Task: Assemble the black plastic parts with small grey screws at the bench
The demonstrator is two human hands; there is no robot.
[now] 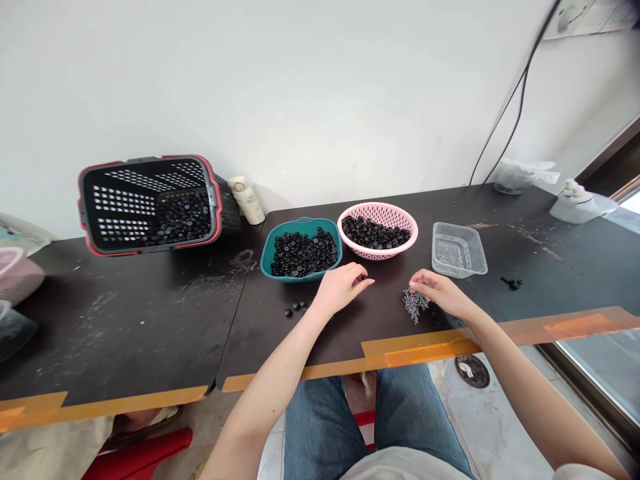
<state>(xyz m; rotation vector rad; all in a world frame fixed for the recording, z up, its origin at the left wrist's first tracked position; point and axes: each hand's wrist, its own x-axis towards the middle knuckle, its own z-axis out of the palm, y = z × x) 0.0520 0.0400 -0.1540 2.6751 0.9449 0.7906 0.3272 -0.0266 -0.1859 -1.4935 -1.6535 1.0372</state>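
My left hand (pixel 343 288) hovers over the table just in front of the teal basin, fingers curled round a small black round part (pixel 363 277). My right hand (pixel 442 293) is closed in a pinch at the upper edge of a loose pile of small grey screws (pixel 415 305); what its fingertips hold is too small to make out. Several black round parts (pixel 296 307) lie beside my left forearm. Many black parts fill the teal basin (pixel 267 255) and the pink perforated basket (pixel 407 223). A clear plastic tub (pixel 473 250) with some screws stands beyond my right hand.
A black crate with a red rim (pixel 215 200) lies tipped at the left, black parts inside. Next to it a white bottle (pixel 247 201) leans on the wall. A few black pieces (pixel 512 283) lie at the right. Orange tape (pixel 430 350) covers the front edge.
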